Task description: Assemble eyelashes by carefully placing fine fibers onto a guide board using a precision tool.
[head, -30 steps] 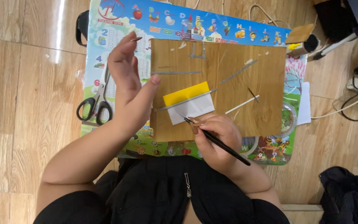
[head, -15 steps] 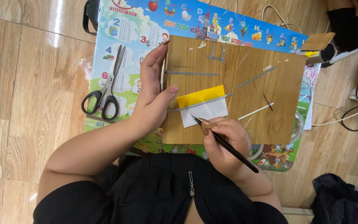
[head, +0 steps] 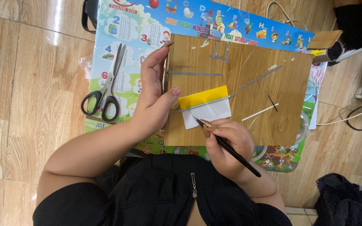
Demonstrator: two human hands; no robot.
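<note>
Right hand (head: 225, 144) gripped a thin black tool (head: 227, 144) like a pen, tip down on the near left corner of the white card (head: 209, 114); card lay on the board (head: 273, 83), its far edge touching or tucked under a yellow strip (head: 202, 97), which of the two could not be told; left hand (head: 153, 94) stood flat and open, fingers together, edge-on against the board's left side, thumb reaching toward the yellow strip, holding nothing; a thin stick seemed pressed between palm and board edge, though too slim to be sure. As judged, work on the card had only begun; no cut or mark showed on it yet, so most seemed left. Scissors (head: 105, 90) lay unused on the mat (head: 118, 25), left of the board; white stick (head: 259, 112) and a short dark sliver lay right of the card; cables (head: 357, 113) at far right on the floor. Against a second before: left hand had dropped from raised, above the board, to its edge; tool tip had stayed on the card; the view had shifted slightly.
</note>
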